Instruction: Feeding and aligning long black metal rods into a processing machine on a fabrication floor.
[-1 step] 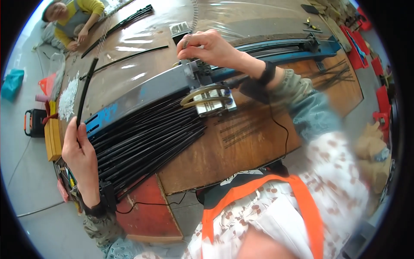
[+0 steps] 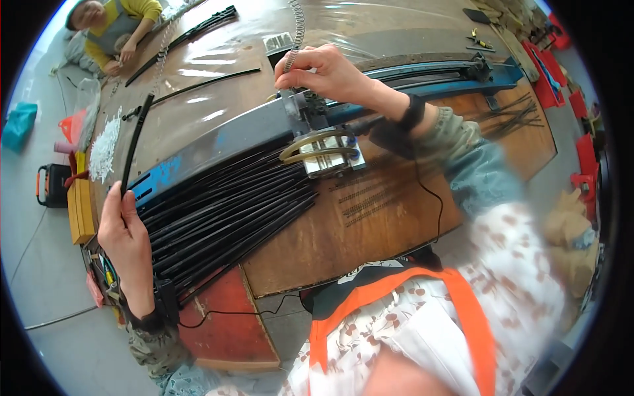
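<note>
My left hand (image 2: 127, 234) grips the lower end of a thin black tube (image 2: 137, 142), which stands up at a slant at the left of the bench. Up at the middle, my right hand (image 2: 320, 69) pinches a long coil spring (image 2: 299, 26) that runs up out of the picture. Just below that hand is a metal fixture (image 2: 300, 109) on a long blue-grey machine rail (image 2: 218, 142). A silver block with a looped hose (image 2: 330, 155) sits nearer to me. Between my hands lies a fanned pile of black tubes (image 2: 231, 221).
Several thin springs (image 2: 370, 201) lie on the wooden bench top (image 2: 290, 267). White small pieces (image 2: 104, 155) are heaped at the left. Across the bench, a person in yellow sleeves (image 2: 142, 10) works beside more black rods (image 2: 201, 26). Red bins (image 2: 584, 155) stand at the right.
The black tube in my left hand has tipped slightly to the right, and its top sits a little lower. The spring's upper part has swayed a little to the left. Both grips are unchanged.
</note>
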A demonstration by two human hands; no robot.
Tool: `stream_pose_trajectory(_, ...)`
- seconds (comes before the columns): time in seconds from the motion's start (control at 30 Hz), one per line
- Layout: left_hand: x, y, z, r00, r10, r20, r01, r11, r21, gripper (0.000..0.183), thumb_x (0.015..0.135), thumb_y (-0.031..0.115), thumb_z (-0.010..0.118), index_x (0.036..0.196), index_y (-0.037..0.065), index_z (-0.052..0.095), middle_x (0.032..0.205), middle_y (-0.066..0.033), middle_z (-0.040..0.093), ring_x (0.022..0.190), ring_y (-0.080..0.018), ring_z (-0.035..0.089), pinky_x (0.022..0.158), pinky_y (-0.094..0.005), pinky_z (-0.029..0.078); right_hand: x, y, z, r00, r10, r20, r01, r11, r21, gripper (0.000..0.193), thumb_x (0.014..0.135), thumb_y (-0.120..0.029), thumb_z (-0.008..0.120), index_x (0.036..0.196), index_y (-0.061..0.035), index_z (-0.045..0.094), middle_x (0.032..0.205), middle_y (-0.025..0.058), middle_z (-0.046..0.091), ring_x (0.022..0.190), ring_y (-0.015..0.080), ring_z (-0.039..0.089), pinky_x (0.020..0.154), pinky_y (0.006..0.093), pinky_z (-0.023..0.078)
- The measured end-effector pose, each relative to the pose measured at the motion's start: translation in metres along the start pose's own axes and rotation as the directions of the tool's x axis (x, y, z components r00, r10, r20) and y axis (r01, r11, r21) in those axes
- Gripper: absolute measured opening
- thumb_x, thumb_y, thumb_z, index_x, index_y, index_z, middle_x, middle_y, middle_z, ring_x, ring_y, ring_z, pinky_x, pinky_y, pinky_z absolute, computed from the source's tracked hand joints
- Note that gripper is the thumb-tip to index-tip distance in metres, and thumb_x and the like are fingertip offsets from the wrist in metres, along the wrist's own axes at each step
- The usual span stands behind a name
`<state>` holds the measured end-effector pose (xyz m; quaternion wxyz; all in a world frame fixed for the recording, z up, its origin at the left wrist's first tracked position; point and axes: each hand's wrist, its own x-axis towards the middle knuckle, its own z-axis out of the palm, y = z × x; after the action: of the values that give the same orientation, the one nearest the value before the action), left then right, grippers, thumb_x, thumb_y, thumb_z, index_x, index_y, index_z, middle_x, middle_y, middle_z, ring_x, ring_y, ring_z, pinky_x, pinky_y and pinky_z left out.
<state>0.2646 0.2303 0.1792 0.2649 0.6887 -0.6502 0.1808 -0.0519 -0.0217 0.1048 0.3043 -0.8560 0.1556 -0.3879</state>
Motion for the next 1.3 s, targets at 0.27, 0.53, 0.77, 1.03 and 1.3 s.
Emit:
stream_pose_trajectory(0.27, -0.004, 0.006, 0.014, 0.996, -0.078, 0.043, 0.080, 0.996, -0.048, 0.022, 0.099, 0.011, 0.060, 0.115, -0.004, 0.063, 0.076, -0.0149, 0.059, 0.063, -0.0171, 0.048, 0.060, -0.0302, 0.044, 0.026, 0.000, 0.028, 0.967, 0.097, 0.237, -0.109, 0.993, 0.038, 0.018, 0.094, -0.019, 0.066, 0.101, -0.0032, 0.068, 0.082, 0.0062, 0.072, 0.077, 0.0178, 0.068, 0.071, 0.0309, 0.052)
stream_pose_trajectory(0.53, 0.006, -0.008, 0.027, 0.995, 0.011, 0.097, -0.009, 1.000, -0.014, 0.020, 0.095, 0.008, 0.063, 0.114, 0.000, 0.064, 0.089, -0.0194, 0.064, 0.069, -0.0344, 0.059, 0.064, -0.0374, 0.048, -0.028, 0.028, -0.048, 0.976, -0.077, 0.204, 0.192, 0.749, -0.634, 0.015, 0.082, -0.002, 0.065, 0.094, -0.0103, 0.062, 0.082, 0.0057, 0.065, 0.088, 0.0264, 0.065, 0.084, 0.0369, 0.044)
stream_pose_trajectory(0.77, 0.044, 0.048, 0.125, 0.905, 0.375, 0.200, -0.347, 0.924, -0.159, 0.013, 0.092, 0.015, 0.063, 0.103, 0.011, 0.067, 0.085, -0.0112, 0.066, 0.082, -0.0313, 0.067, 0.069, -0.0423, 0.053, -0.168, 0.049, -0.233, 0.994, 0.110, -0.001, -0.050, 0.439, -0.897, 0.009, 0.086, -0.006, 0.064, 0.094, -0.0067, 0.067, 0.086, 0.0089, 0.067, 0.094, 0.0280, 0.060, 0.095, 0.0408, 0.039)
stream_pose_trajectory(1.03, 0.062, 0.086, 0.182, 0.896, 0.317, 0.310, -0.217, 0.923, -0.317, 0.022, 0.097, 0.021, 0.056, 0.085, 0.003, 0.054, 0.078, -0.0188, 0.065, 0.078, -0.0384, 0.066, 0.067, -0.0472, 0.052, -0.185, 0.064, -0.231, 0.987, 0.139, -0.082, -0.141, 0.499, -0.855, 0.004, 0.092, -0.006, 0.061, 0.092, -0.0027, 0.061, 0.085, 0.0123, 0.059, 0.089, 0.0308, 0.057, 0.088, 0.0401, 0.043)
stream_pose_trajectory(1.3, 0.057, 0.084, 0.187, 0.890, 0.352, 0.289, -0.222, 0.890, -0.399, 0.023, 0.097, 0.021, 0.056, 0.086, 0.001, 0.056, 0.081, -0.0211, 0.066, 0.080, -0.0402, 0.065, 0.069, -0.0486, 0.052, -0.202, 0.067, -0.232, 0.988, 0.103, -0.112, -0.144, 0.404, -0.903, 0.010, 0.092, -0.006, 0.063, 0.102, -0.0043, 0.066, 0.094, 0.0106, 0.064, 0.099, 0.0291, 0.059, 0.093, 0.0393, 0.043)
